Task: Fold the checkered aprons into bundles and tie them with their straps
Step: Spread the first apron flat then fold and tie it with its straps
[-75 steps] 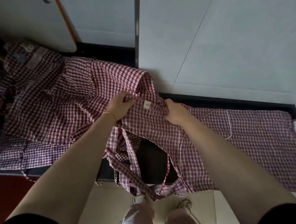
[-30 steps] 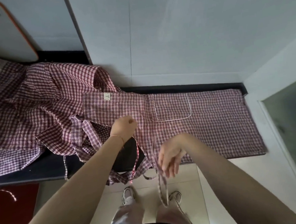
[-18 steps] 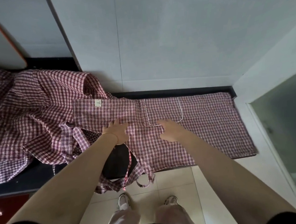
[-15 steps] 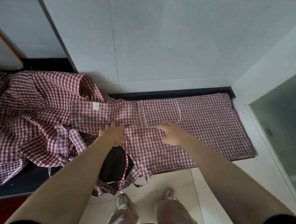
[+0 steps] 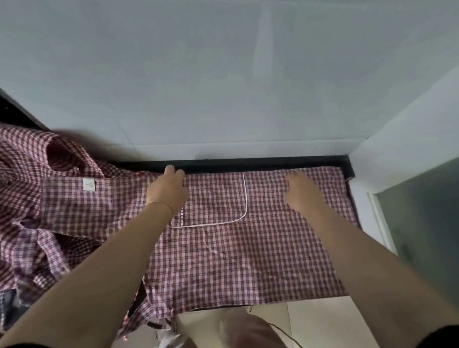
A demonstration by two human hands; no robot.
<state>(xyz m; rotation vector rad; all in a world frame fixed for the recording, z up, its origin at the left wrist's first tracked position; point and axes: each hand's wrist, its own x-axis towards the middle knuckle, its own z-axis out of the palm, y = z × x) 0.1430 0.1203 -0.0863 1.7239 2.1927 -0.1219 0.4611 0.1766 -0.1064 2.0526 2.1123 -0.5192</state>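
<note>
While both arms reach forward over the work, the following is noted.

Wall: pale tiled wall (image 5: pixel 215 66) rising behind the desk, with a white return on the right side.
Desk: dark surface (image 5: pixel 263 162), seen as a black strip along the wall and at the front edge; most of it lies under cloth.
Apron being worked: red-and-white checkered apron (image 5: pixel 228 255) spread flat across the right part of the desk, its near edge reaching the desk's front edge, its right edge close to the corner by the wall.
Apron pile: further checkered aprons (image 5: pixel 21 202) lying rumpled on the left part of the desk, touching the flat one; how many are in the heap cannot be told.
Floor: light tiles (image 5: pixel 315 322) below the front edge of the desk.
Pocket: patch pocket (image 5: pixel 216 199) with white piping, on the far half of the flat apron, between the two hands.
Left hand: left hand (image 5: pixel 167 190) palm down on the apron at the pocket's left side, fingers extended to the cloth's far edge, gripping nothing.
Right hand: right hand (image 5: pixel 303 190) palm down on the apron right of the pocket, fingers straight, pressing flat, holding nothing.
Straps: checkered straps (image 5: pixel 140 313) hanging off the front edge below the left forearm.
Label: small white tag (image 5: pixel 88 184) on the bib section, left of the left hand.
</note>
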